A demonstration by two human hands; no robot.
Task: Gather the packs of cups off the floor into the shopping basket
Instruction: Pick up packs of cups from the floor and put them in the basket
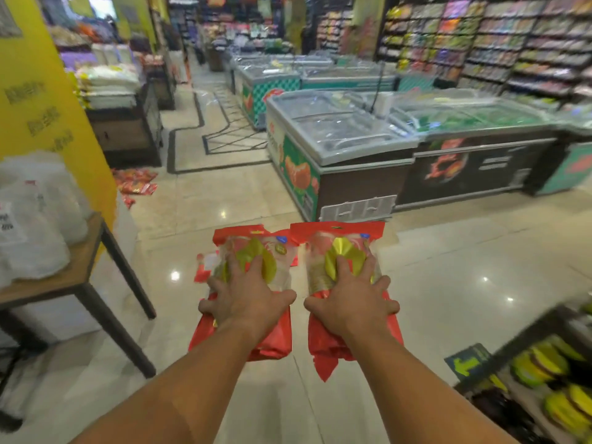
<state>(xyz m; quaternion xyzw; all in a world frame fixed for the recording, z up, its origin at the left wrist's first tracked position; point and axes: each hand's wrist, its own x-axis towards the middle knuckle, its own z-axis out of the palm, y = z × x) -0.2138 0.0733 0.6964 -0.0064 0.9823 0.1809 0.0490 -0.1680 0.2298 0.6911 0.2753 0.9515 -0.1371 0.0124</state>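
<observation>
Left hand (246, 299) clamps one red pack of cups (253, 248), right hand (352, 299) clamps another pack (339, 248); palms hide their middles, print blurred

My left hand (246, 299) and right hand (350, 299) cover the middles of the left pack (253, 248) and right pack (339, 241); print unreadable, contents unclear. Wooden table (80, 274) cut by left edge. Yellow goods (544, 376) cut at bottom right. Far shelves (499, 36) blurred.
</observation>
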